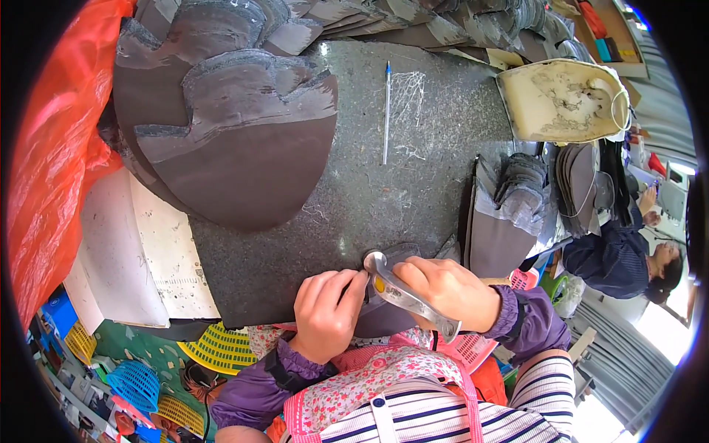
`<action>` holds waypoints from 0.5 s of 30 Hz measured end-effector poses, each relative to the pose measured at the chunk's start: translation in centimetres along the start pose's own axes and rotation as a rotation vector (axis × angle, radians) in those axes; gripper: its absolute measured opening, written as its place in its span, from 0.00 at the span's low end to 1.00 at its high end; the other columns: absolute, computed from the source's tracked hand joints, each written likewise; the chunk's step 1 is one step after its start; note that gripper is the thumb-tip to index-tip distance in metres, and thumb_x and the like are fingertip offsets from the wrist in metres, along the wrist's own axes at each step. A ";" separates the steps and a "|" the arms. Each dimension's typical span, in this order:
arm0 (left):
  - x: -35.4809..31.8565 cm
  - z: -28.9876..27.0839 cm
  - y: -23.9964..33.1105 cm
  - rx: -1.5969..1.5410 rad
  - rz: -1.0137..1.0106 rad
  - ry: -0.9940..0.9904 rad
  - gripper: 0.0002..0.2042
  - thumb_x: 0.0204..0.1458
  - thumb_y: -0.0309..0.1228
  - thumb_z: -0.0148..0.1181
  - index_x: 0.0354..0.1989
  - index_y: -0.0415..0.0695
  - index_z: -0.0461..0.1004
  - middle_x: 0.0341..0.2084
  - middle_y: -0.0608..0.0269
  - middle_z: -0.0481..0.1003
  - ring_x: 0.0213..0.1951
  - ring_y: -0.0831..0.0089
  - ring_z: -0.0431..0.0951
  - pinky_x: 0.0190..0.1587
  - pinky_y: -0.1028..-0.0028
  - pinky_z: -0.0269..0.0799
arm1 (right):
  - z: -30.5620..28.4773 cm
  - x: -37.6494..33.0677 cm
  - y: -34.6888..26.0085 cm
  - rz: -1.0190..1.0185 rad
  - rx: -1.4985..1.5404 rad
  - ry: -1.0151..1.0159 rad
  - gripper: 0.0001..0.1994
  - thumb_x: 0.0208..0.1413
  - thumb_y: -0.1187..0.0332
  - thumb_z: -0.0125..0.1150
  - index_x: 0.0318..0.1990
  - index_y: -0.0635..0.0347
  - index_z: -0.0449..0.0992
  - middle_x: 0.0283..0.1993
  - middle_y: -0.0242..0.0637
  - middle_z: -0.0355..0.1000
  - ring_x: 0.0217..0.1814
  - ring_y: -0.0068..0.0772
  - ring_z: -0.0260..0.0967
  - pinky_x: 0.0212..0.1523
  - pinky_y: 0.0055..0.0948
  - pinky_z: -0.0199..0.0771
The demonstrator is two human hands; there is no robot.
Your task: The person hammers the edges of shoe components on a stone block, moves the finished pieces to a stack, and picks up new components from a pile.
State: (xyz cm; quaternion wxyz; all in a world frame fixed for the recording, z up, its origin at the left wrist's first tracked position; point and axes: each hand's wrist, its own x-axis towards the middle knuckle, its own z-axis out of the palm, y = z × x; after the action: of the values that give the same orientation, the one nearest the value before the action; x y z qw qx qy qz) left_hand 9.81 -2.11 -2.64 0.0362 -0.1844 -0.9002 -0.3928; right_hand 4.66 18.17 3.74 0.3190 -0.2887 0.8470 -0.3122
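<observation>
My right hand (461,292) is wrapped round a metal hammer (413,299) with a rounded face, a curved, flattened tail and a yellow spot. The hammer's face touches or nearly touches the fingertips of my left hand (325,310). Those fingers are closed in a pinch at the edge of a dark grey cut piece (384,319), which lies at the near edge of the table and partly under both hands. How much of the piece the fingers grip is hidden.
Stacked dark grey cut pieces (244,170) cover the table's left and far side; another stack (502,229) stands right. A blue-capped pen (386,111) lies on the dark tabletop (436,177). Beyond are a cream tub (561,100), red plastic sheeting (59,148) and a seated person (613,255).
</observation>
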 end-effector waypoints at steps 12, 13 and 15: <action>-0.9 0.3 0.0 -0.109 0.089 0.016 0.11 0.38 0.18 0.62 0.34 0.31 0.77 0.38 0.49 0.78 0.36 0.57 0.78 0.40 0.63 0.74 | 0.2 -0.1 0.0 0.014 0.023 0.011 0.20 0.40 0.76 0.61 0.43 0.68 0.63 0.36 0.50 0.66 0.37 0.56 0.71 0.35 0.47 0.73; -0.7 0.1 0.3 -0.045 0.124 -0.010 0.11 0.39 0.19 0.61 0.34 0.30 0.77 0.38 0.48 0.77 0.37 0.57 0.78 0.41 0.63 0.75 | 0.2 -0.1 0.1 0.002 0.015 0.018 0.20 0.41 0.75 0.61 0.43 0.68 0.63 0.36 0.50 0.66 0.36 0.56 0.71 0.34 0.46 0.73; -0.5 0.0 0.6 0.020 0.160 -0.036 0.11 0.39 0.19 0.60 0.34 0.29 0.76 0.38 0.46 0.77 0.37 0.56 0.78 0.41 0.62 0.75 | 0.1 -0.1 0.1 -0.010 0.005 0.023 0.19 0.42 0.75 0.60 0.43 0.68 0.63 0.36 0.50 0.66 0.36 0.55 0.71 0.34 0.46 0.73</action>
State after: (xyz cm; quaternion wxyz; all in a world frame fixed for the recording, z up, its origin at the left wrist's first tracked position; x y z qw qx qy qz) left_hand 10.55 -1.89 -2.28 0.0532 -0.2622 -0.8870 -0.3764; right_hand 4.75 18.22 3.64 0.3083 -0.2885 0.8483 -0.3194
